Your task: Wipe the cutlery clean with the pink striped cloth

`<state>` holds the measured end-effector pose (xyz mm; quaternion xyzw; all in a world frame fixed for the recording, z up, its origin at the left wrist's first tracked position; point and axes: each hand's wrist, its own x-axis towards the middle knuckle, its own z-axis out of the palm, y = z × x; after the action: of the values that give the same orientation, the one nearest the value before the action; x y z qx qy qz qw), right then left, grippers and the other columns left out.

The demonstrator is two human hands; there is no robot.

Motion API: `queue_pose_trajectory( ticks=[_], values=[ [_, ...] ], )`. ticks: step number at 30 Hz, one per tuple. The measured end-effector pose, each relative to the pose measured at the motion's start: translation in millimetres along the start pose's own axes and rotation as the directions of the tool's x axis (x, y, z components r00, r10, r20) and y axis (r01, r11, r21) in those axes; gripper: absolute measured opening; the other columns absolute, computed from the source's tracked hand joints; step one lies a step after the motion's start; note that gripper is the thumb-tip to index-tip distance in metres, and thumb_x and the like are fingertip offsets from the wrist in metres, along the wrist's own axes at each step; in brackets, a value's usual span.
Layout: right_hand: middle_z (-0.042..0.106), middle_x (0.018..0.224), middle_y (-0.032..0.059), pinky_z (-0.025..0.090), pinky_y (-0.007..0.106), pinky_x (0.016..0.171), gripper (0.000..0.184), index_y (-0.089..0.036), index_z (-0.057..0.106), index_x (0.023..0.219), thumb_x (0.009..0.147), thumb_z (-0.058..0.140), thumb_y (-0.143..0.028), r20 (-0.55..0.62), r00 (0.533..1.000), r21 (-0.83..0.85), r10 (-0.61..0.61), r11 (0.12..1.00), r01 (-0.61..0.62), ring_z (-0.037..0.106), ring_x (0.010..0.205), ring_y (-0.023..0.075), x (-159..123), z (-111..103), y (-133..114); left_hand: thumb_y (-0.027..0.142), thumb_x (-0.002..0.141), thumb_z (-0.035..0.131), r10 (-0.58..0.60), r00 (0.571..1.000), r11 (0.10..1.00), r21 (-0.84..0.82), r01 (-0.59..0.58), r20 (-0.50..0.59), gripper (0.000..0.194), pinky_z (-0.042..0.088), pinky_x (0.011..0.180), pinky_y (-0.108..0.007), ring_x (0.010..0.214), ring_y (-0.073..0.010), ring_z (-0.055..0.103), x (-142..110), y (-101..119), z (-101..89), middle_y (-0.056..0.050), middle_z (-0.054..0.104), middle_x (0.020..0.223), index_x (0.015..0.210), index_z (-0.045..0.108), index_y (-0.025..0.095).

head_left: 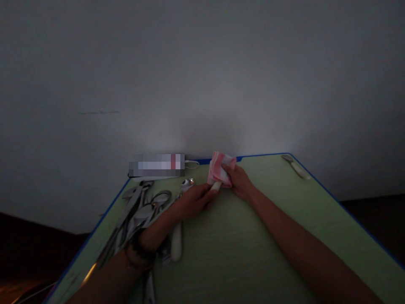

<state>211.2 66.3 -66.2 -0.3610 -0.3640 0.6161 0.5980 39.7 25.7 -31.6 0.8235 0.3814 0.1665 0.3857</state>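
Note:
My left hand (202, 196) is closed around the pale handle (216, 185) of a utensil, over the middle of the table. A folded pink-and-white cloth (218, 169) covers the rest of that utensil, so its kind is hidden. The cloth is gripped in my right hand (238, 179), with the thumb pressed on its front. Beneath and beside my left forearm lies a pile of metal cutlery and kitchen tools (142, 213), partly hidden by the arm. A pale-handled utensil (177, 245) lies at the pile's right side.
Another pale-handled utensil (296, 168), with a dark metal head, lies alone near the far right corner. A blurred-out box-like object (156, 165) with a white cable (193, 163) stands at the back left. The green table (253, 257) has a blue edge and meets a grey wall.

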Motion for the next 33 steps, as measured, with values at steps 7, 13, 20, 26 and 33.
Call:
queue_pose_trajectory(
  ticks=[7,13,20,26,33],
  values=[
    [0.059,0.072,0.0009,0.040,0.024,0.058,0.031,-0.015,0.058,0.082,0.072,0.057,-0.045,-0.048,0.971,-0.338,-0.235,0.919,0.206,0.050,0.062,0.0121,-3,0,5,0.038,0.088,0.035,0.008,1.000,0.994,0.110,-0.007,-0.004,0.034,0.030,0.051,-0.022,0.053,-0.0097,0.044,1,-3,-0.4,0.004,0.047,0.058,0.066,0.048,0.016],
    [0.053,0.067,-0.0010,0.035,0.023,0.055,0.025,-0.017,0.052,0.073,0.076,0.052,-0.043,-0.094,0.892,-0.592,-0.442,0.745,0.307,0.046,0.060,0.0118,-6,1,-3,0.039,0.089,0.032,-0.007,1.000,0.992,0.129,0.006,0.014,0.033,0.032,0.053,-0.022,0.055,-0.0104,0.047,1,1,0.4,0.003,0.050,0.061,0.070,0.049,0.017],
    [0.048,0.057,-0.0029,0.031,0.022,0.047,0.036,-0.018,0.051,0.065,0.078,0.049,-0.051,-0.070,0.940,-0.487,-0.334,0.834,0.260,0.041,0.051,0.0096,-3,-5,-1,0.041,0.088,0.035,-0.015,0.996,0.994,0.110,0.005,0.083,0.033,0.033,0.054,-0.022,0.055,-0.0105,0.047,-3,7,2.7,0.003,0.051,0.061,0.073,0.051,0.016],
    [0.064,0.071,0.0010,0.047,0.023,0.059,0.036,-0.017,0.060,0.081,0.084,0.042,-0.048,-0.253,0.965,0.201,-0.070,0.972,0.124,0.057,0.065,0.0128,5,-3,-6,0.043,0.092,0.027,0.003,1.000,0.995,-0.102,-0.004,-0.010,0.037,0.037,0.058,-0.022,0.056,-0.0098,0.046,0,4,1.9,0.004,0.048,0.062,0.073,0.047,0.017],
    [0.067,0.075,0.0004,0.052,0.031,0.069,0.034,-0.019,0.060,0.082,0.088,0.033,-0.038,-0.062,0.998,0.531,0.003,0.847,0.031,0.062,0.071,0.0153,-1,-6,-24,0.045,0.091,0.026,-0.042,0.995,0.974,-0.224,0.022,-0.087,0.037,0.038,0.053,-0.023,0.051,-0.0095,0.045,3,-1,3.6,0.005,0.049,0.058,0.079,0.048,0.017]
  ],
)
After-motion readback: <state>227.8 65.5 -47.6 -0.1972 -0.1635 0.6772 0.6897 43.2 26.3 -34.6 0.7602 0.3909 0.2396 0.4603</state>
